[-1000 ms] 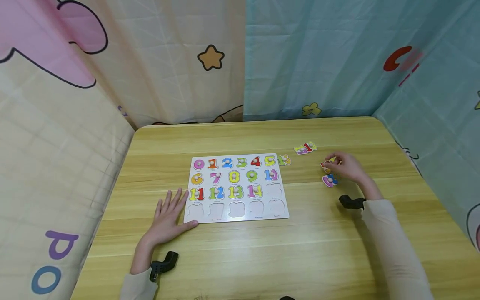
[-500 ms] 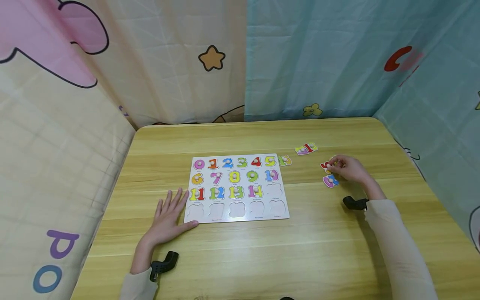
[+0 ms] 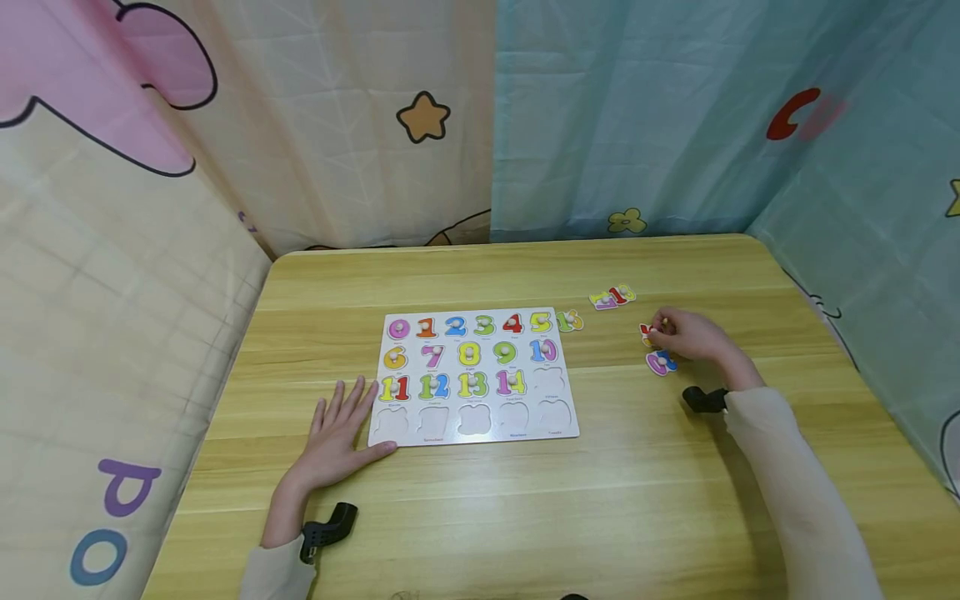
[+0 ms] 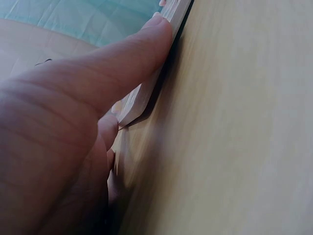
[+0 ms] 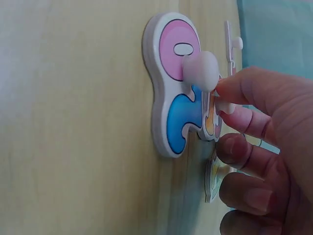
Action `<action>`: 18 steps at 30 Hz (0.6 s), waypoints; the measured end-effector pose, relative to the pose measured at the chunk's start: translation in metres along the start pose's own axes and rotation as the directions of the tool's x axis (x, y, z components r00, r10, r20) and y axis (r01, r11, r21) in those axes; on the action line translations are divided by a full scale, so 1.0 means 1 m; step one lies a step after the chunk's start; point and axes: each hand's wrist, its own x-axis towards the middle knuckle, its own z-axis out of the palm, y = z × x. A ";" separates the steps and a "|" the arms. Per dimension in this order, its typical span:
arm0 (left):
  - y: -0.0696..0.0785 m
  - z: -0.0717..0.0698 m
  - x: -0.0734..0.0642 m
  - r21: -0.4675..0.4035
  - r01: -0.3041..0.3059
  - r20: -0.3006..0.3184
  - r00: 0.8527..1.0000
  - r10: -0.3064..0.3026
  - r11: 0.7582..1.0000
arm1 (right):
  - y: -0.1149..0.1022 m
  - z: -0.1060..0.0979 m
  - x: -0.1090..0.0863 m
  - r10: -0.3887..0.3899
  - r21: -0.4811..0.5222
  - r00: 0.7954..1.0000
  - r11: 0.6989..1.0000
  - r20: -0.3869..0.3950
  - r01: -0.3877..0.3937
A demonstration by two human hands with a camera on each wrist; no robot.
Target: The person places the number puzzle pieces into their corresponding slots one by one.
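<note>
A white number puzzle board (image 3: 453, 410) lies on the table, with knobbed numbers 0 to 14 in its upper rows and bare recesses below. My left hand (image 3: 333, 446) rests spread at its lower left corner, the thumb along the near edge and the fingers at the left side. Right of the board, my right hand (image 3: 696, 337) pinches the white knob (image 5: 225, 105) of a red and yellow number puzzle piece (image 3: 646, 335), mostly covered by the fingers. Just nearer than it lies a pink and blue number piece (image 3: 660, 362), large in the right wrist view.
A green and orange number piece (image 3: 570, 321) touches the board's right edge. Two more overlapping pieces, one with pink (image 3: 603, 301) and one with red (image 3: 619, 294), lie farther back. Printed curtains (image 3: 637, 125) stand behind the wooden table (image 3: 480, 517) and along both sides.
The right hand has shifted slightly left, and the red and yellow piece under its fingers has turned a little. The left hand and the board have stayed in place.
</note>
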 end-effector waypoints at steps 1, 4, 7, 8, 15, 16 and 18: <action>0.000 0.000 0.000 0.001 0.000 0.000 1.000 0.000 1.000 | 0.000 0.000 0.001 -0.009 -0.014 1.000 1.000 0.004 0.009; -0.001 0.001 0.000 0.005 0.001 0.002 1.000 -0.001 1.000 | -0.001 0.001 0.004 -0.029 -0.070 0.999 0.997 0.014 0.029; -0.002 0.001 0.000 0.007 0.002 0.002 1.000 -0.002 1.000 | 0.000 0.003 0.005 -0.036 -0.118 0.999 0.992 0.024 0.038; -0.002 0.001 0.000 0.006 0.002 0.001 1.000 -0.002 1.000 | -0.001 0.003 0.005 -0.034 -0.130 0.999 0.991 0.025 0.037; -0.002 0.001 0.000 0.006 0.002 0.002 1.000 -0.002 1.000 | -0.009 0.009 0.002 -0.007 -0.190 1.000 0.982 -0.015 0.004; -0.002 0.001 0.000 0.008 0.002 0.002 1.000 -0.002 1.000 | -0.012 0.010 0.002 -0.007 -0.196 1.000 0.981 -0.027 0.001; -0.002 0.000 0.000 0.010 0.004 0.004 1.000 -0.004 1.000 | -0.020 0.013 0.001 -0.018 -0.205 0.999 0.979 -0.051 0.007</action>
